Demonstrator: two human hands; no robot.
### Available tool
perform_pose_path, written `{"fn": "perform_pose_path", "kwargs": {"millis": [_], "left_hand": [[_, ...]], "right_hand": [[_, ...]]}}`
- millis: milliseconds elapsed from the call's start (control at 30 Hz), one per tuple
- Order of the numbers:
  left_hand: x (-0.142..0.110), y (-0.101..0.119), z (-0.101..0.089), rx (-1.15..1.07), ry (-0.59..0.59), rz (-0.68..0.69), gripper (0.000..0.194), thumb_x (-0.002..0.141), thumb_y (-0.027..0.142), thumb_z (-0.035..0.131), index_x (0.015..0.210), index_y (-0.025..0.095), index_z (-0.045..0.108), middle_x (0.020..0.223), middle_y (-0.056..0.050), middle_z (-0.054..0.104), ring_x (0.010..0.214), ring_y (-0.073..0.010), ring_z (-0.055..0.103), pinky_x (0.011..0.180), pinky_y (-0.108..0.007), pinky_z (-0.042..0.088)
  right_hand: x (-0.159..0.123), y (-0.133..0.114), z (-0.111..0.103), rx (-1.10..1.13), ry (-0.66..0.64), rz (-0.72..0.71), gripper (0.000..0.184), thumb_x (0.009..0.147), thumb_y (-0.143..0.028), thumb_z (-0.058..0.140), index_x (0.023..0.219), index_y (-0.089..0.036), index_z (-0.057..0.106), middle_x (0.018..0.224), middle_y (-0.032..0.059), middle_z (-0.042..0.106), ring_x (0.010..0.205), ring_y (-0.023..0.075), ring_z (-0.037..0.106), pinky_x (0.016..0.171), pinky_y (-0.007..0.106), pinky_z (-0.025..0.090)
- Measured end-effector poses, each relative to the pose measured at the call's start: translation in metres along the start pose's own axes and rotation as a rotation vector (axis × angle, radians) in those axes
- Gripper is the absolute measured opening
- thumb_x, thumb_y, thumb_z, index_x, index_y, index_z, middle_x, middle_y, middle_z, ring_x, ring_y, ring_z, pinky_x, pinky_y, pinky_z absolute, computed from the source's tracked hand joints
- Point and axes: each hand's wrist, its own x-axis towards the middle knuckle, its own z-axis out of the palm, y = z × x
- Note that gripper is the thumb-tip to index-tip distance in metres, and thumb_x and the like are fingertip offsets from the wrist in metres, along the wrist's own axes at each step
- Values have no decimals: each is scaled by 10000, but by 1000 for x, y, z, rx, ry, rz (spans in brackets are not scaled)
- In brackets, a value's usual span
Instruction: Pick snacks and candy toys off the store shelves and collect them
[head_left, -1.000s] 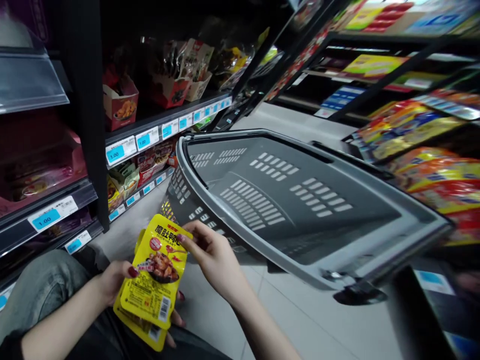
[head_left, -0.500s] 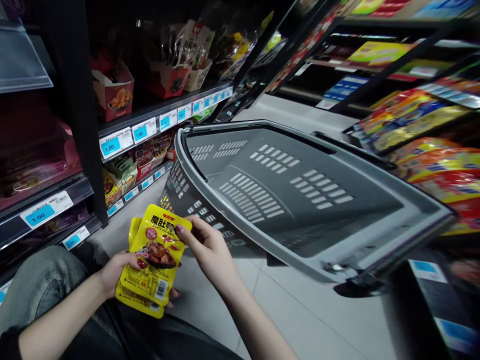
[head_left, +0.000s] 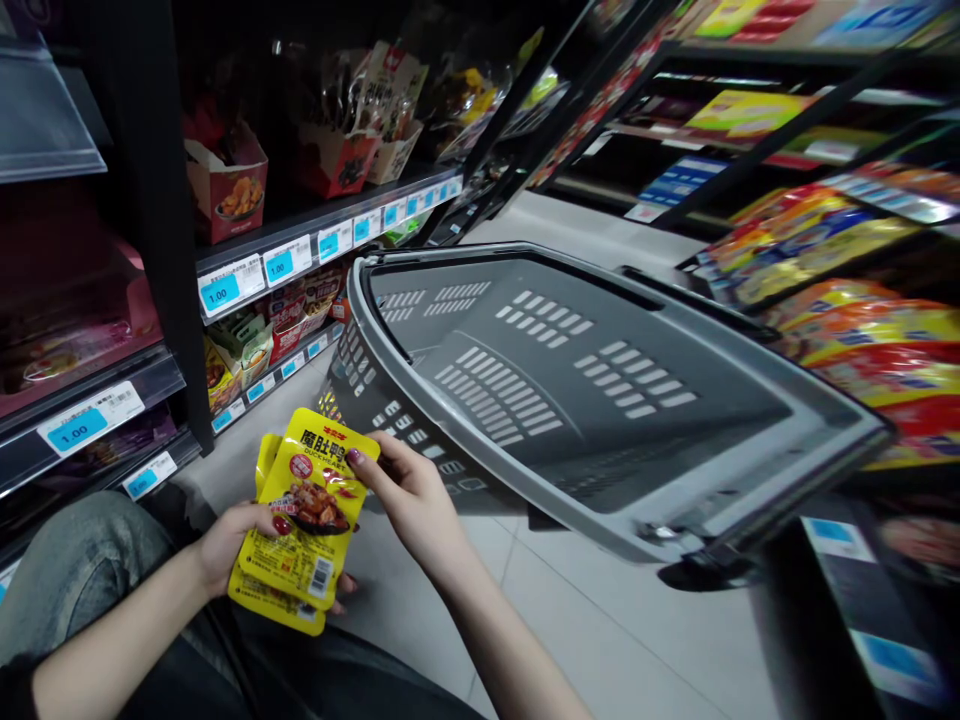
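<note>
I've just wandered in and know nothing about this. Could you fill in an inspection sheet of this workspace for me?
Surface: pale tiled floor, seams visible.
Job's things: overlapping yellow packets, at least two, the front one printed "DUCK HEART".
Clutter: large grey basket with slotted walls, just beyond the hands.
Grippers: two bare hands; the left hand grips the packets' lower left side, the right hand pinches the front one's upper right edge.
Cables: nothing seen.
Surroundings: dark shelving at left with cartons and blue-and-white price labels; colourful bags at right, blurred.
</note>
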Motion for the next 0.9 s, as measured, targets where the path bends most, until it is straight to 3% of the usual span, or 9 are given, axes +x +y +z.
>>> {"fn": "perform_pose_path", "kwargs": {"millis": [167, 300, 433, 533, 667, 733, 800, 900], "left_hand": [[1, -1, -1, -3, 0, 23, 548, 673, 254, 423, 1159, 46, 569, 972, -181, 687, 944, -336, 613, 892, -532, 331], [1, 0, 1, -12, -33, 8, 551, 691, 299, 449, 1169, 53, 568, 987, -174, 685, 930, -319, 614, 884, -490, 344], [0, 2, 5, -31, -14, 69, 672, 766, 544, 441, 1212, 50, 536, 1134, -187, 618, 912, -304, 603, 849, -455, 375], [0, 2, 7, -43, -29, 83, 784, 713, 672, 464, 1205, 67, 540, 1132, -194, 600, 832, -274, 596, 773, -424, 405], [0, -1, 1, -52, -43, 68, 587, 574, 316, 685, 1105, 78, 606, 972, -115, 638, 754, -186, 551, 719, -323, 402], [-3, -1, -4, -47, -10, 84, 544, 498, 183, 663, 1035, 97, 646, 907, -79, 654, 742, -171, 548, 722, -305, 396], [-8, 0, -11, -15, 66, 83, 456, 518, 148, 615, 969, 116, 680, 846, -67, 683, 763, -190, 579, 750, -315, 394], [-14, 0, -18, 56, 169, 46, 407, 587, 119, 546, 965, 115, 695, 803, -72, 716, 800, -227, 625, 790, -338, 396]], "right_hand": [[0, -2, 0, 45, 5, 21, 313, 707, -451, 608, 636, -183, 462, 607, -29, 440, 611, 126, 399, 550, 232, 316], [0, -4, -1, 97, -2, 15, 286, 691, -426, 641, 651, -174, 511, 609, -32, 463, 609, 120, 402, 553, 229, 318], [1, -1, -1, 274, -24, 11, 252, 718, -405, 642, 701, -179, 532, 624, -36, 495, 597, 105, 419, 550, 214, 323], [2, 5, -1, 525, -50, 41, 264, 703, -402, 671, 746, -195, 514, 616, -61, 483, 492, 59, 353, 482, 187, 269], [2, 9, -2, 715, -159, 109, 248, 676, -325, 693, 762, -219, 486, 564, -97, 421, 383, 25, 258, 420, 176, 191], [3, 9, -3, 738, -184, 115, 209, 652, -250, 674, 737, -216, 487, 633, -74, 477, 421, 36, 352, 446, 180, 272], [3, 8, -3, 749, -185, 95, 166, 619, -221, 623, 705, -209, 481, 727, -33, 526, 527, 75, 462, 521, 211, 374], [3, 8, -2, 727, -175, 59, 187, 624, -359, 536, 738, -218, 490, 791, 36, 557, 713, 176, 548, 636, 305, 457]]}}
